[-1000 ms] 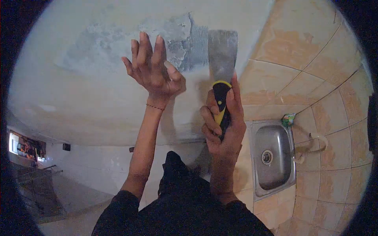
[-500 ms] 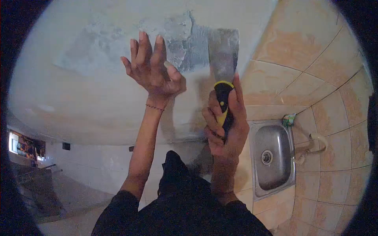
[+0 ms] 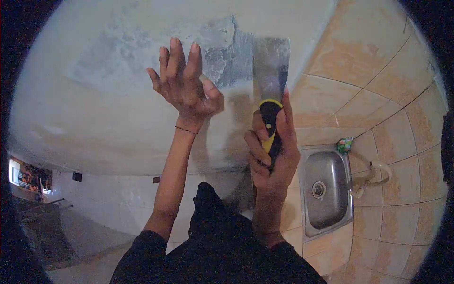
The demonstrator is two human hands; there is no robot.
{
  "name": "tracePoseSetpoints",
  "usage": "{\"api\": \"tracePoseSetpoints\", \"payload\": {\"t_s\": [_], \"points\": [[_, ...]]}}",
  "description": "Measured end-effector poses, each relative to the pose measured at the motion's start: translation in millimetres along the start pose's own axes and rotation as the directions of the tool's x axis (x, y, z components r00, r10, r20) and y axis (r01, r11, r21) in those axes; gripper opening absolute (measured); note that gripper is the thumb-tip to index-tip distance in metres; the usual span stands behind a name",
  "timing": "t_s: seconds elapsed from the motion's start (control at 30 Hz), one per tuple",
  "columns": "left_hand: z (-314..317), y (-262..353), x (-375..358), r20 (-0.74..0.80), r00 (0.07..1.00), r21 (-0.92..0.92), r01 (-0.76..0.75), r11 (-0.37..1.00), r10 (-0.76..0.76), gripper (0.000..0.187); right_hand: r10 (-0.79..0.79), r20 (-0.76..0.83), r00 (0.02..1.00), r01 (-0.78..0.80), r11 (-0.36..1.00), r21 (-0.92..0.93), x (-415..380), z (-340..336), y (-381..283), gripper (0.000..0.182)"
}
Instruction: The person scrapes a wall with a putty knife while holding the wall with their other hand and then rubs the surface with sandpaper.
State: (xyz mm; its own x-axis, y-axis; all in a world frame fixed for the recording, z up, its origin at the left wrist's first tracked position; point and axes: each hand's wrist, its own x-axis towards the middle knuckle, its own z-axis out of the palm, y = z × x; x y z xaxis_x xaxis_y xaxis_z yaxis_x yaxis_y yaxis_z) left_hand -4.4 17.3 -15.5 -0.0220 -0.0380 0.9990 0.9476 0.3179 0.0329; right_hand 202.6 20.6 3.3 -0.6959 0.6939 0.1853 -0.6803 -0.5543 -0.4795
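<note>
My right hand (image 3: 274,137) is wrapped round the black and yellow handle of a putty knife (image 3: 271,66), whose wide metal blade points up over the wall (image 3: 118,113). The blade lies just right of a bare grey patch (image 3: 239,57) where paint has come off, with ragged, flaking edges. Left of the knife, my left hand (image 3: 187,85) is held up with fingers spread, overlapping the lower part of the peeled area. Nothing is in it. A thin dark cord bracelet circles the left wrist.
At lower right is a steel sink (image 3: 326,222) with a drain. A green packet (image 3: 344,144) sits at its corner, near a pale pipe (image 3: 385,173). Orange and cream tiles (image 3: 397,146) cover the right-hand wall. A dark draped shape (image 3: 47,232) stands at far lower left.
The putty knife blade has shifted slightly right and down in view. My left hand keeps its spread pose, nearly unmoved.
</note>
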Motion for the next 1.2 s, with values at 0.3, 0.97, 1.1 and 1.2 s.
{"api": "tracePoseSetpoints", "payload": {"t_s": [0.3,0.97,1.1,1.2], "points": [[-3,-1,-1,0.022,1.0,-0.022,0.013,1.0,-0.012,0.055,0.004,-0.067,0.998,-0.005,1.0,-0.024,-7,6,1,0.049],[-3,-1,0,0.015,1.0,-0.021,0.009,1.0,-0.009,0.054,0.006,-0.05,0.999,-0.003,0.999,0.053,-7,-4,4,0.049],[-1,-1,-2,0.006,1.0,-0.035,0.013,0.999,-0.013,0.054,-0.002,-0.057,0.998,0.002,1.0,-0.005,-5,0,3,0.049],[-3,1,1,0.016,1.0,-0.028,0.003,1.0,-0.003,0.054,-0.006,-0.084,0.996,0.004,1.0,-0.023,-6,0,5,0.051]]}}
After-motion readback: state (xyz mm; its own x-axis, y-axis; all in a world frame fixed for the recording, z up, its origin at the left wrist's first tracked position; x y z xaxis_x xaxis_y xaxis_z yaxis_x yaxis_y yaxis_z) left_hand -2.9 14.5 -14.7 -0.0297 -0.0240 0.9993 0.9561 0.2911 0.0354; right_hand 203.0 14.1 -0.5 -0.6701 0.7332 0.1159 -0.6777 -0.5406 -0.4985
